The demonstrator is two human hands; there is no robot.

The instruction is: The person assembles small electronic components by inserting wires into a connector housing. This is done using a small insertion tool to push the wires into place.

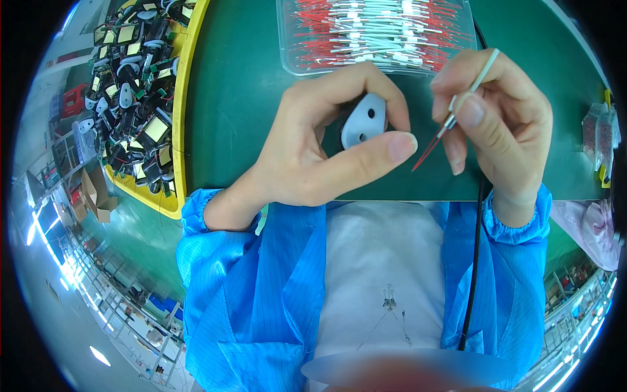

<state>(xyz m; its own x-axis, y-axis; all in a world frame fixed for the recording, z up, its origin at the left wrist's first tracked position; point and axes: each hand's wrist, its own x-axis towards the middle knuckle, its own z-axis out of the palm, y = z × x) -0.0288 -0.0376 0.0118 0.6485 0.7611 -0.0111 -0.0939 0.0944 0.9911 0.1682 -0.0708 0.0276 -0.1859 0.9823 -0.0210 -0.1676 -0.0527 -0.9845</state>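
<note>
Curled around a light-grey, teardrop-shaped plastic housing (363,123) with dark holes in its face is my left hand (326,134). Its thumb and fingers close on the part, which is held above the green table. My right hand (499,121) pinches a thin wire lead (484,70) between thumb and fingers. The lead has a pale sleeve at its upper end and a red tip pointing down toward the left thumb. Wire and housing are apart from each other. The underside of the housing is hidden by my left hand.
A clear plastic box (305,70) of red and white wire leads sits at the table's far side. On the left, a yellow bin (185,98) is heaped with small electronic assemblies. A black cable (475,274) runs down past my right arm. Small clear containers (597,130) stand at the right edge.
</note>
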